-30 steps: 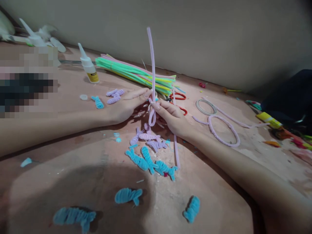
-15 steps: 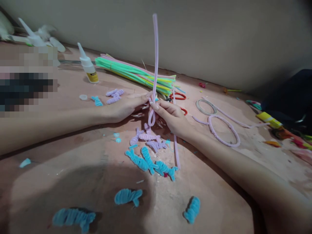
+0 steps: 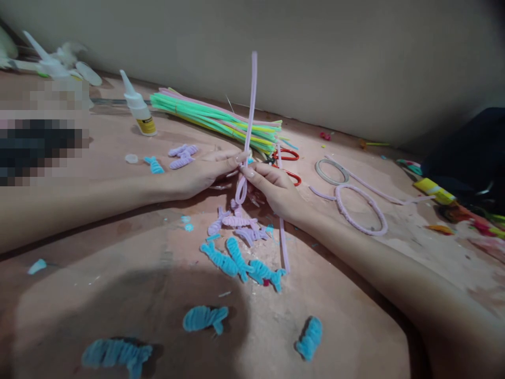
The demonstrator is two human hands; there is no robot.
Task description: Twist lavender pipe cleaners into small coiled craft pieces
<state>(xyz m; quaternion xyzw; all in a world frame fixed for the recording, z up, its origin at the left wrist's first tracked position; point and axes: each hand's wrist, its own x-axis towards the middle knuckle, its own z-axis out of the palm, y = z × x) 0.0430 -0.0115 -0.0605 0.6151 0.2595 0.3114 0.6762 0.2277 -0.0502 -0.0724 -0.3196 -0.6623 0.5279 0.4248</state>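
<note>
Between my hands a pale purple pipe cleaner [image 3: 253,95] stands upright, with a small loop bent at its lower end. My left hand [image 3: 221,168] pinches it from the left side, fingers closed. My right hand [image 3: 272,181] grips it just above the loop between thumb and forefinger. Under my hands lie several small purple twisted fish shapes [image 3: 239,222]. Nearer to me are several blue fish shapes [image 3: 219,257] of the same kind. Red-handled scissors [image 3: 291,154] lie behind my right hand, their blades mostly hidden.
A bundle of green, yellow and pink pipe cleaners [image 3: 205,116] lies near the wall. Left of it stands a glue bottle [image 3: 142,110]. To the right are a grey ring [image 3: 331,171], a purple ring [image 3: 361,210] and a yellow tube [image 3: 434,190]. Another purple pipe cleaner [image 3: 283,245] lies beneath my right wrist.
The pipe cleaner's upright end has come down and leans slightly more to the right. My left fingers have shifted up along it. The bent loop has moved slightly left.
</note>
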